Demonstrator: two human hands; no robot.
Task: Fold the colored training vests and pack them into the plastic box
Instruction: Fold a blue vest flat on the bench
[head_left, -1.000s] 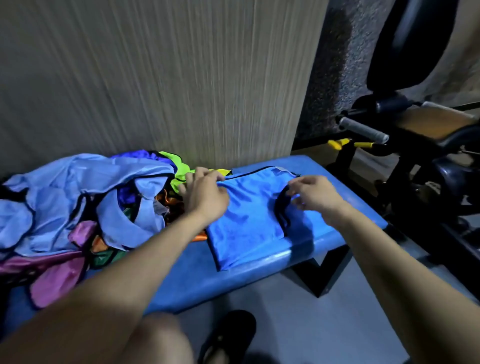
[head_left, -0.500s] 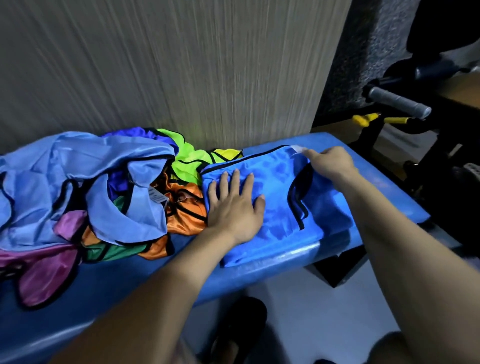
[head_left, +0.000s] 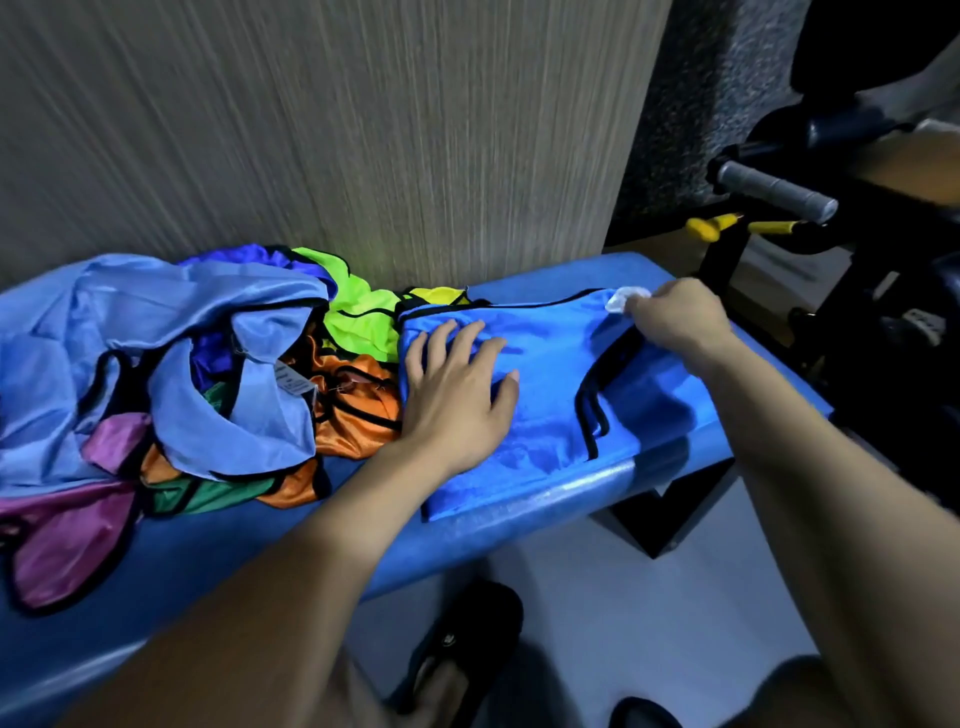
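The bright blue shiny polyester vest looks light, limp and slippery. The left hand presses it flat-fingered at 9 o'clock. The right hand pinches its white label corner at 1 o'clock, probably the best hold.

The bright blue vest, trimmed in black, lies partly folded and flat on the bench's right end, its white tag at the far corner. Just left of it sits an unfolded heap of vests: light blue, purple, orange, green, neon yellow.

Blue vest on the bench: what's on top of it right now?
The left hand lies flat on the blue vest; the right hand pinches its far corner by the white tag. Cloth beneath the hands is hidden.
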